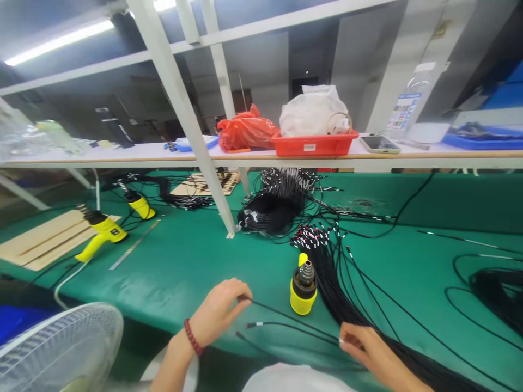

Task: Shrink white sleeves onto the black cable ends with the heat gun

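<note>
My left hand (218,310) pinches the end of a thin black wire (286,316) just above the green table (183,267). My right hand (368,345) rests closed on a thick bundle of black wires (339,288) that fans out to red-and-white tipped ends (314,234). A yellow heat gun (303,286) stands upright between the two hands, nozzle up. A second loose wire with a white tip (255,325) lies beside my left hand.
Two more yellow heat guns (102,237) (141,206) lie at the left by wooden boards (44,239) and a metal ruler (133,246). A coiled wire heap (273,209) sits behind a white frame post (192,125). A fan (57,348) stands front left. A shelf holds a red tray (314,144), phone (379,144).
</note>
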A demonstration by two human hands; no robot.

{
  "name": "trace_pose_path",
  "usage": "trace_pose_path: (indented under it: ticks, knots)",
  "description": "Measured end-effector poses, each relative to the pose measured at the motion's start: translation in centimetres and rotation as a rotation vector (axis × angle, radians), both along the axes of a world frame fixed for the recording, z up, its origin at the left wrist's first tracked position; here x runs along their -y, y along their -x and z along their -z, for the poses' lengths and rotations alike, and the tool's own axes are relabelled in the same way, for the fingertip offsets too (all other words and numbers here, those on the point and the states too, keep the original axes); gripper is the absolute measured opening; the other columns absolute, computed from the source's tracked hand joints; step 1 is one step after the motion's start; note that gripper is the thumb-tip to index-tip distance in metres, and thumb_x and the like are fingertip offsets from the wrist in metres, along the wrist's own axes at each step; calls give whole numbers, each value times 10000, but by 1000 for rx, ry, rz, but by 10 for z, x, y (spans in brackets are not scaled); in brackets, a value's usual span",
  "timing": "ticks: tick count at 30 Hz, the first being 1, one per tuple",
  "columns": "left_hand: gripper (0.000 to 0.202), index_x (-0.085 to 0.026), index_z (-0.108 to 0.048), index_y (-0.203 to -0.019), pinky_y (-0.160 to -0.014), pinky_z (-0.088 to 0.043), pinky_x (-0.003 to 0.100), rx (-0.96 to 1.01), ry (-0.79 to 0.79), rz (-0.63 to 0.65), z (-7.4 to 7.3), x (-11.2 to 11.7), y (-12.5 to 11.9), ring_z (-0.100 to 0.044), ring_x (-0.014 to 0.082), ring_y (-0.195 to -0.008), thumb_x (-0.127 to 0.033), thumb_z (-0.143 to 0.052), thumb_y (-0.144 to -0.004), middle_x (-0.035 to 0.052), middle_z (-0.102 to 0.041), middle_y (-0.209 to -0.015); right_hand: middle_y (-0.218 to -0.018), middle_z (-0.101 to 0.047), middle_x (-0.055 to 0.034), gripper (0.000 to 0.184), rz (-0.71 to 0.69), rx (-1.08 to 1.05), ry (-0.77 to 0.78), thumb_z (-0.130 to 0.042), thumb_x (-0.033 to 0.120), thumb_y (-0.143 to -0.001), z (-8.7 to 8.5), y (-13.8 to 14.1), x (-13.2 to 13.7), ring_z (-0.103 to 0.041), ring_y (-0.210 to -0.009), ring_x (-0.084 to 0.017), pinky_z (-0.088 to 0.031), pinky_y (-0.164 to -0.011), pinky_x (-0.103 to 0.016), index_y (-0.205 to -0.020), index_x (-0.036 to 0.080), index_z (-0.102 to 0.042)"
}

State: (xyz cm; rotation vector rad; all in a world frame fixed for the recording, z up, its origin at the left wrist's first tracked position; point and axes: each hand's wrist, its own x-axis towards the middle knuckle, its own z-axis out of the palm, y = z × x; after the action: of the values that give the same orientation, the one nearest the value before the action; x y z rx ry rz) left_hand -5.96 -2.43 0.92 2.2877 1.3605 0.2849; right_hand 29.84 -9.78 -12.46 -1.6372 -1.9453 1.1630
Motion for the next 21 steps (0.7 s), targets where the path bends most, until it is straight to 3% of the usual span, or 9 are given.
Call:
trace_pose_path:
  ticks: [2, 5, 9, 11, 15, 18, 21]
  knots:
    - [139, -226, -622, -927, -849, -435, 297, 7, 5, -22, -2, 8, 2, -599, 173, -893, -145, -516, -888, -12, -674, -917, -779, -640, -3, 246, -48, -49, -25, -472, 361, -928, -24, 35, -10, -586, -772, -191, -418, -705, -259, -791, 200, -597]
    - [300, -247, -588, -1088, -914, -431, 300, 41, 40, -57, -7, 20, 4, -605, 168, -970, -84, -551, -840, -17, -674, -1007, -730, -617, 12, 241, -133, -141, -52, -484, 320, -942, -63, 87, -22, -554, -703, -159, -372, -635, -234, -771, 190, -594]
    - [493, -274, -521, -1201, -971, -405, 321, 92, 84, -63, -19, 39, 7, -565, 190, -1073, -60, -668, -782, -19, -637, -1137, -682, -611, 35, 186, -221, -219, -112, -528, 244, -930, -102, 132, -30, -523, -635, -124, -329, -592, -220, -780, 188, -623]
    - [467, -276, -522, -1194, -960, -407, 332, 88, 55, -43, -26, 48, 5, -548, 206, -1078, -125, -715, -797, -11, -616, -1173, -652, -604, 44, 172, -258, -214, -144, -551, 221, -921, -116, 142, -32, -513, -611, -116, -314, -578, -219, -773, 190, -633]
    - [123, -220, -582, -1053, -819, -441, 329, 49, 7, 22, -40, 57, -13, -564, 208, -906, -277, -573, -944, 14, -637, -985, -681, -636, 32, 170, -273, -156, -239, -583, 222, -920, -138, 146, -33, -526, -617, -123, -307, -579, -226, -767, 193, -651]
    - [172, -191, -599, -959, -766, -430, 324, 20, -23, 9, -47, 56, -33, -562, 202, -827, -269, -451, -1000, 22, -633, -891, -677, -629, 30, 173, -235, -113, -294, -591, 201, -918, -151, 140, -34, -528, -605, -124, -306, -571, -226, -748, 190, -622]
    - [193, -194, -587, -932, -771, -414, 308, 109, -45, -21, -52, 53, -48, -560, 187, -821, -266, -426, -1011, 11, -631, -884, -638, -565, 48, 195, -157, -80, -335, -638, 218, -898, -164, 129, -37, -490, -578, -119, -285, -543, -226, -728, 193, -546]
